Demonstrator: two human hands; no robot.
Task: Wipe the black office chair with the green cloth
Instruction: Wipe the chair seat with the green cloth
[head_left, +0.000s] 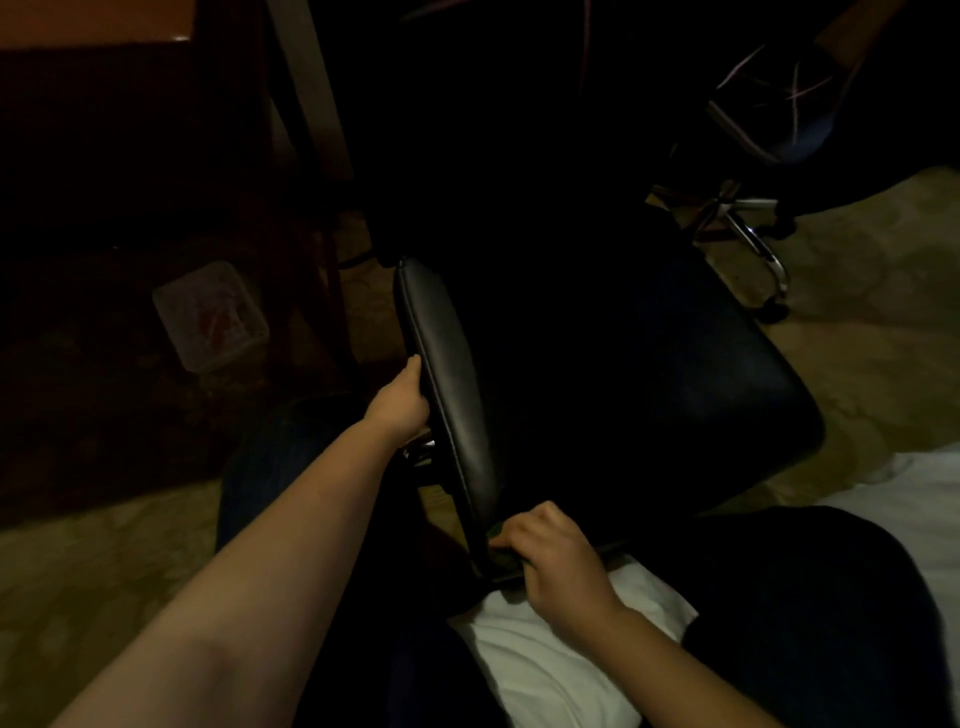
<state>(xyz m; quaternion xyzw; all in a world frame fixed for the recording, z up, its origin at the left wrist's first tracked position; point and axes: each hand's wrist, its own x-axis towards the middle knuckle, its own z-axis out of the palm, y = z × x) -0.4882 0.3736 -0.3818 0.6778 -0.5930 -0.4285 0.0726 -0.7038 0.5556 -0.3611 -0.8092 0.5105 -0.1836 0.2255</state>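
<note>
My left forearm (234, 597) rises from lower left to my left hand (400, 405), fingers curled round the armrest (457, 395) of the black office chair (649, 374) at centre, while my right hand's (556, 556) curled fingers clutch the green cloth (494, 532) at its near end: armrest wipe, which next probably calls for a stroke up the pad.

Nothing I can read here, it's all too dim. A pale square thing (210, 317) lies on the floor with reddish marks on it, but they're blurred and I can't make out a letter or number.
</note>
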